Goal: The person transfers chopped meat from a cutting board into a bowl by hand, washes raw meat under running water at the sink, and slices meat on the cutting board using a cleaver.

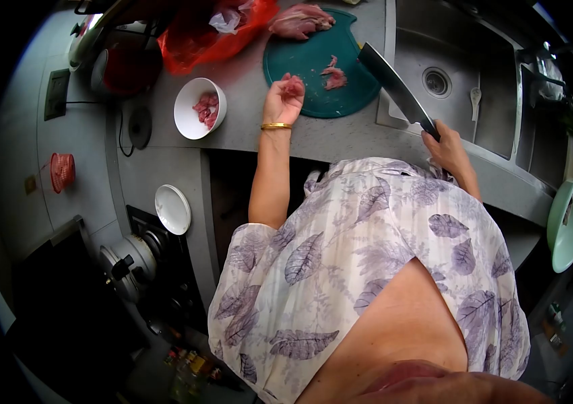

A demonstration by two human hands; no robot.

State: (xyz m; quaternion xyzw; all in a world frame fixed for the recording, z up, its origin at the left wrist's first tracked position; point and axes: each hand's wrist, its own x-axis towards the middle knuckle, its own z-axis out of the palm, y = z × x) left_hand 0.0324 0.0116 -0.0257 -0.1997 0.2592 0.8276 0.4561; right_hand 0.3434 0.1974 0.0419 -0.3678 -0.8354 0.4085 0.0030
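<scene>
Steel sink (407, 40), set in counter (242, 131), right of board: holding round drain (436, 81) and, near it, white spoon (475, 99). Red bag (188, 50), spread on counter, left of board: bearing crumpled pale plastic (227, 21); rest of contents, cannot tell. Green board (286, 57), flat on counter: carrying large meat (303, 21) at far edge, small scraps (334, 75) near middle. Pale green basin (572, 225), beyond counter edge at far right: contents too hidden to tell. Lidded pot (131, 259), lower left: contents not visible. White bowl (185, 101), upright on counter, left of left hand: holding cut meat pieces (207, 109), bottom only partly covered. White dish (173, 210), nearer the body than bowl. Pink basket (62, 173), far left: contents cannot tell.

Left hand (284, 99): raised at near left edge of board, palm up, fingers curled closed round raw meat bit (292, 83). Right hand (447, 145): closed round black handle of knife (397, 84), near front of sink. Blade tilted, slanting away over counter strip, tip near right edge of board, apart from scraps.
</scene>
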